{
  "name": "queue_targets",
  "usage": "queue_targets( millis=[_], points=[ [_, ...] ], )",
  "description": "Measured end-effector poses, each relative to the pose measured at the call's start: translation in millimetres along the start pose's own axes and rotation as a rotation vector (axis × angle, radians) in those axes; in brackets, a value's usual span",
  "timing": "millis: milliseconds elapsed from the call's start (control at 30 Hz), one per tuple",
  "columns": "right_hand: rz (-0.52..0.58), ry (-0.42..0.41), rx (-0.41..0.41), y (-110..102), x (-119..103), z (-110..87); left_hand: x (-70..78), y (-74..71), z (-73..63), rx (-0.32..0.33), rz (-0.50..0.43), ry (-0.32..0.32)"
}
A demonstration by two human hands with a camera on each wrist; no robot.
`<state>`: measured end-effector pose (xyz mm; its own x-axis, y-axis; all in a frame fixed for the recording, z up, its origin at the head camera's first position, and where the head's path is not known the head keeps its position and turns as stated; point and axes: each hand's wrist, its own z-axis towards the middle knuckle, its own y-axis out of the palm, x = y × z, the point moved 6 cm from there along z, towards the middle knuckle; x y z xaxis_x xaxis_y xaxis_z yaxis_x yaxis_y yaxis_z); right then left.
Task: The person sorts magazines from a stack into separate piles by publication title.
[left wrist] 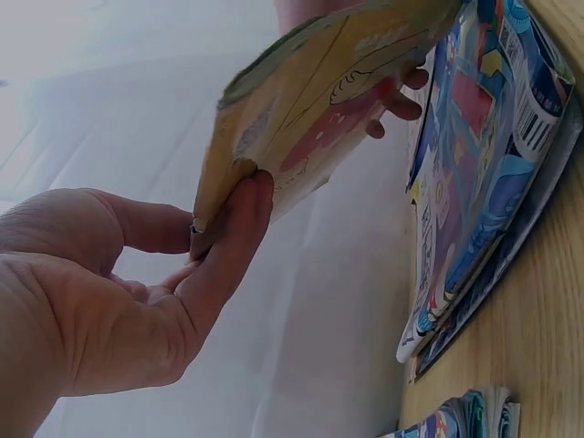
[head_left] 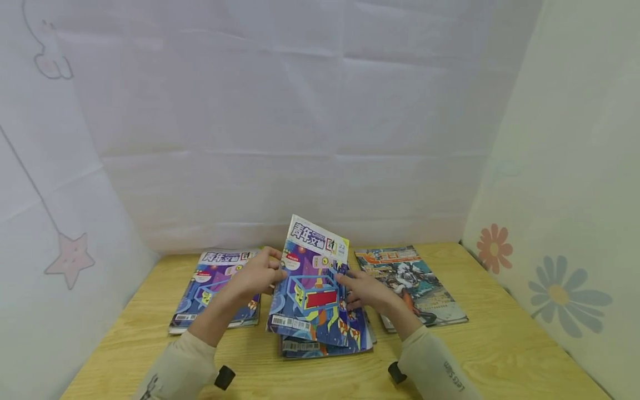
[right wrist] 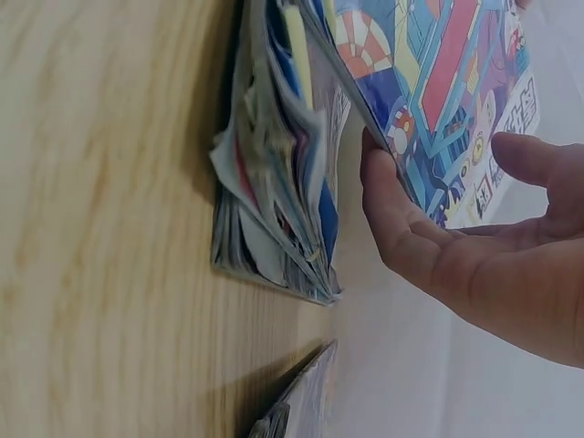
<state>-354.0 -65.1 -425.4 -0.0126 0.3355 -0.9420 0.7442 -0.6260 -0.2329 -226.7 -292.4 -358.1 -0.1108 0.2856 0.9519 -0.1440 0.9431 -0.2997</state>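
A magazine (head_left: 315, 289) with a purple and blue cartoon cover is held raised and tilted above a middle stack of magazines (head_left: 300, 349). My left hand (head_left: 260, 273) pinches its left edge; in the left wrist view the thumb and fingers of the left hand (left wrist: 137, 283) close on the spine side, and its yellowish back cover (left wrist: 310, 109) faces that camera. At the right edge, my right hand (head_left: 369, 290) holds it with the thumb over the cover. In the right wrist view, fingers of the right hand (right wrist: 456, 246) support the magazine's underside.
On the left of the wooden table (head_left: 260, 369) lies a magazine pile (head_left: 187, 300) with a matching cover. Another magazine (head_left: 415, 283), with a figure on its cover, lies on the right. A pale cloth (head_left: 310, 122) hangs behind the table and along both sides.
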Motion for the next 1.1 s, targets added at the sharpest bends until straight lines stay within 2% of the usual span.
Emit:
queue_targets(
  millis=[133, 300, 400, 500, 567, 633, 733, 867, 967, 1033, 1100],
  points=[
    [0.026, -0.016, 0.01, -1, -1, -0.2, 2.2, -4.8, -1.0, 0.011, -0.011, 0.004],
    [0.097, -0.024, 0.087, -9, -2, 1.3, 6.0, -10.1, -2.5, 0.033, -0.039, 0.014],
    [0.187, -0.063, 0.125, -14, -7, 1.3, 7.7, -14.1, -2.6, 0.056, -0.053, 0.022],
    [0.315, -0.144, 0.111, -17, -16, 0.5, 8.5, -18.4, -1.3, 0.077, -0.09, 0.028],
    [0.429, -0.204, 0.052, -17, -22, -0.8, 9.2, -20.8, -0.2, 0.086, -0.117, 0.036],
    [0.553, -0.248, -0.045, -15, -28, -3.2, 10.8, -22.5, 0.6, 0.089, -0.15, 0.047],
    [0.661, -0.296, -0.197, -12, -35, -9.9, 14.5, -25.6, -0.3, 0.091, -0.172, 0.068],
    [0.67, -0.349, -0.378, -5, -43, -18.5, 17.3, -31.5, -1.6, 0.096, -0.182, 0.084],
    [0.686, -0.358, -0.515, 3, -47, -22.8, 16.3, -36.6, -1.2, 0.107, -0.184, 0.08],
    [0.691, -0.342, -0.568, 8, -48, -24.6, 14.7, -39.3, -0.9, 0.108, -0.19, 0.072],
    [0.693, -0.317, -0.575, 12, -48, -25.3, 12.6, -41.7, -0.8, 0.109, -0.183, 0.06]
  ],
)
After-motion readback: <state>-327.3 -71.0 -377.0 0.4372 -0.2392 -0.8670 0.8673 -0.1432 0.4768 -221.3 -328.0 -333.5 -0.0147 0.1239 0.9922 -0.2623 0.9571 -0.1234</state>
